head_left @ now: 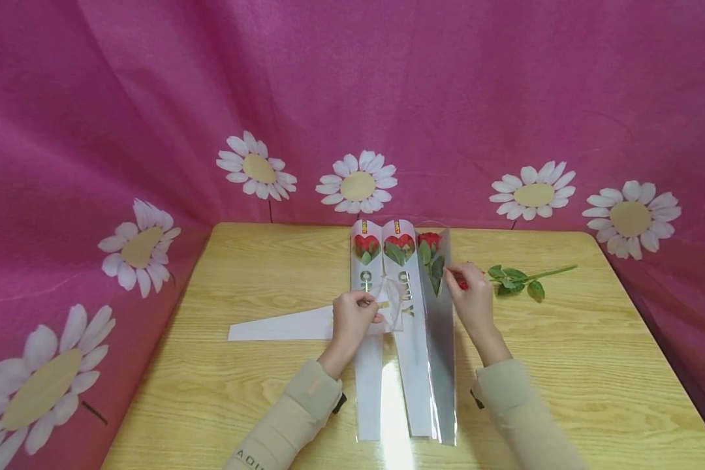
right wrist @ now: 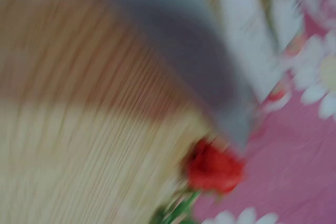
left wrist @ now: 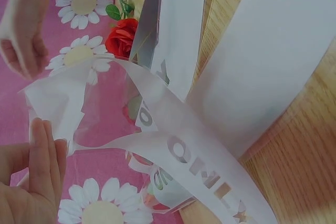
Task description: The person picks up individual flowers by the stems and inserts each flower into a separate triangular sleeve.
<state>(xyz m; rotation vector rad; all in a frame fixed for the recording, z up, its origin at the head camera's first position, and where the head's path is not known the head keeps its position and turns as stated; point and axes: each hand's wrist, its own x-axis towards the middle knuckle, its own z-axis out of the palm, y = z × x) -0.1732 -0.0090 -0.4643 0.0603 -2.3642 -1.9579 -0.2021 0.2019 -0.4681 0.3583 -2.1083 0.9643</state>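
Observation:
My left hand (head_left: 357, 312) pinches the open mouth of an empty white paper sleeve (head_left: 282, 324) that lies across the table, its point to the left. In the left wrist view my left hand (left wrist: 37, 177) holds that sleeve (left wrist: 199, 166) spread open, and its cut-out letters show. My right hand (head_left: 472, 297) hovers at the red bloom of a loose rose (head_left: 511, 281), whose stem points right. Seen from the left wrist, the right hand (left wrist: 21, 35) hangs with loose fingers, apart from the rose (left wrist: 122, 36). The right wrist view is blurred and shows only the rose (right wrist: 212, 169).
Three sleeved roses (head_left: 414, 365) lie side by side in the middle of the wooden table (head_left: 564, 365), blooms toward the far edge. The left one passes under the empty sleeve's mouth. A pink cloth printed with daisies (head_left: 358, 186) hangs behind and around the table.

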